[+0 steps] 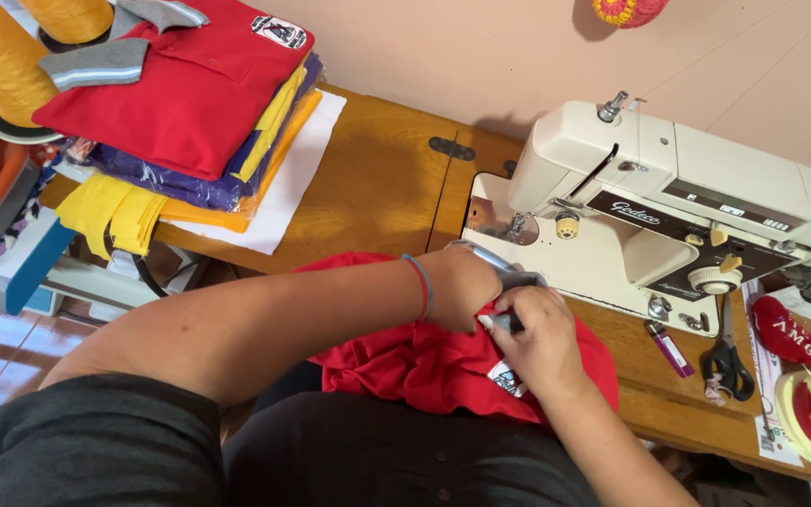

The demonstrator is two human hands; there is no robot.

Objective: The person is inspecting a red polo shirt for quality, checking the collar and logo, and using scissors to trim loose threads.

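The fingers (514, 302) of the right hand (542, 343) are curled tight, pinching a grey collar strip (502, 324) against the red garment (424, 361). The left hand (466, 286) is closed over the same strip just beside it, a blue band on its wrist. The garment lies bunched in the lap at the counter's (377, 178) front edge, below the cream sewing machine (668, 207). Right of the hands, near that edge, lie a purple lighter (670, 349) and black scissors (728, 361). A stack of folded shirts (190, 103) sits at the counter's far left corner.
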